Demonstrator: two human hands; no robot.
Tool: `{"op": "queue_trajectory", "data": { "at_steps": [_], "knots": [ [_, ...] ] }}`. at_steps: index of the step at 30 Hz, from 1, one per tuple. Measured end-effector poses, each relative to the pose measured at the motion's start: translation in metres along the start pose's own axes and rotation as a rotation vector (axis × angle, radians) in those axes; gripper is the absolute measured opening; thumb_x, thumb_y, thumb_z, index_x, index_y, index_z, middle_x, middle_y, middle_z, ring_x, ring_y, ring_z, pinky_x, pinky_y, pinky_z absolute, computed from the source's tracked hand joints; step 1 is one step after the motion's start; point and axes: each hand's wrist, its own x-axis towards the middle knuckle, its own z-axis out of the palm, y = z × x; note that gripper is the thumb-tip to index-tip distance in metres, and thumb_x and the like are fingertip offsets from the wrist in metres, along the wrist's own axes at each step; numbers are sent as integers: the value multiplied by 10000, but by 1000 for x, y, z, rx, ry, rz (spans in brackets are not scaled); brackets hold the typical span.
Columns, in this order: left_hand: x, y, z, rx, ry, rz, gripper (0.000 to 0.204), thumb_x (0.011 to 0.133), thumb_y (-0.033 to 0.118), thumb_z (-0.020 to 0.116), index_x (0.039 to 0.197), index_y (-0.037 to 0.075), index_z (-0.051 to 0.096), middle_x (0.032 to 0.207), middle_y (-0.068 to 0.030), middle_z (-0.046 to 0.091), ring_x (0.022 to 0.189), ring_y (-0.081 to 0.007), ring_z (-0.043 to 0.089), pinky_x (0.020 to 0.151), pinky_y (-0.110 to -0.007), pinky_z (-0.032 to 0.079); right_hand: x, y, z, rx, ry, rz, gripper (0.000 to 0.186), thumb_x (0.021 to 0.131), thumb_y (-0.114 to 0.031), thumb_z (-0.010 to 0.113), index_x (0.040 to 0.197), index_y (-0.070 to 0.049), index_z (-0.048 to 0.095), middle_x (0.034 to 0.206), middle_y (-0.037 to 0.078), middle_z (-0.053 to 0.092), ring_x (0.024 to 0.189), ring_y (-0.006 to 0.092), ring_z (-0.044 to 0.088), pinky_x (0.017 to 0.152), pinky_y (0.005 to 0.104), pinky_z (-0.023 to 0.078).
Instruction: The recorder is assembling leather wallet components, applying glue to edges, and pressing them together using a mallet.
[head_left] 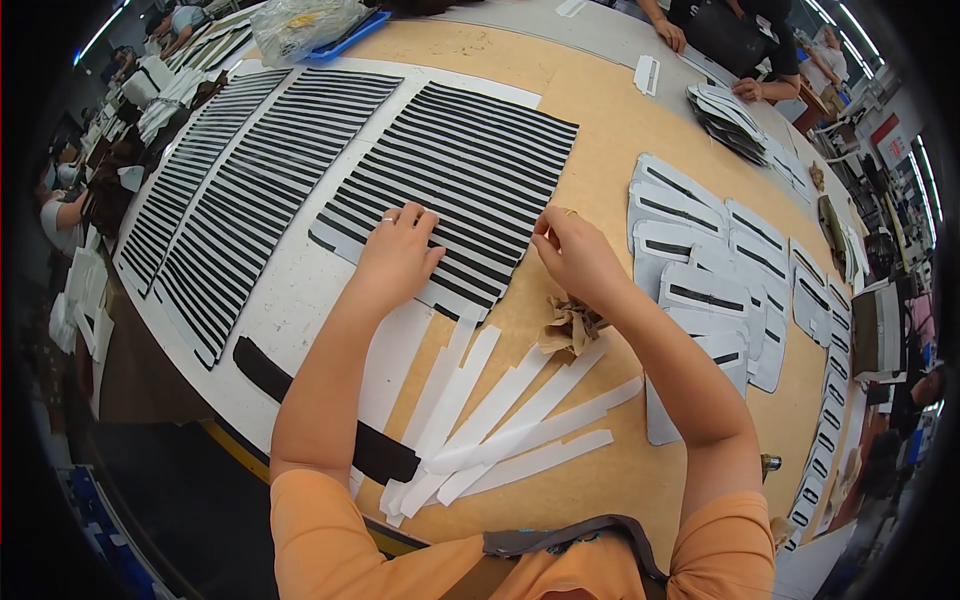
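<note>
From here I see left hand (394, 262) spread on striped panel (470, 165), right hand (578, 255) at its right edge, white strips (480, 455) fanned below.

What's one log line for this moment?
left hand: on rightmost black-striped panel | right hand: at panel's right edge | nearby: crumpled brown paper, white strips
</note>
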Motion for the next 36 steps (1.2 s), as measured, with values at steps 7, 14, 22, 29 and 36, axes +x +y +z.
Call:
{"op": "queue_trajectory", "data": {
  "at_steps": [7, 14, 22, 29, 36],
  "knots": [
    [-1, 0, -1, -12, -41, -18, 501, 832, 281, 673, 1197, -13, 496, 1250, -168, 467, 1189, -343, 436, 997, -395, 407, -40, -17, 13, -33, -202, -282, 201, 856, -52, 563, 1042, -54, 639, 852, 124, 579, 755, 280, 555, 688, 372, 451],
    [0, 0, 1, -1, -36, -3, 502, 827, 280, 678, 1191, -13, 496, 1238, -174, 472, 1183, -351, 440, 993, -396, 409, -45, -20, 16, -255, -234, -324, 260, 832, -50, 584, 1085, -68, 644, 926, 109, 589, 826, 261, 549, 759, 361, 431],
    [0, -1, 2, 7, -28, -2, 503, 812, 291, 691, 1168, -11, 505, 1210, -169, 486, 1161, -354, 461, 970, -402, 426, -45, -24, 14, -390, -172, -343, 249, 834, -103, 587, 1075, -93, 648, 1161, 122, 589, 1041, 252, 529, 893, 370, 376],
    [1, -3, 6, 35, -6, 9, 496, 808, 329, 691, 1145, 12, 512, 1179, -148, 496, 1151, -345, 473, 955, -412, 430, -27, -15, 10, -5, -206, -57, 372, 873, -96, 556, 1238, -30, 529, 1109, 138, 597, 978, 254, 550, 868, 349, 433],
    [2, 0, 4, 32, -35, -11, 487, 814, 366, 683, 1129, 32, 519, 1178, -131, 494, 1166, -339, 472, 958, -419, 416, -13, -11, 14, 228, -223, 170, 393, 875, -104, 570, 1248, 11, 522, 968, 98, 575, 813, 177, 545, 761, 277, 467]
  ]
}}
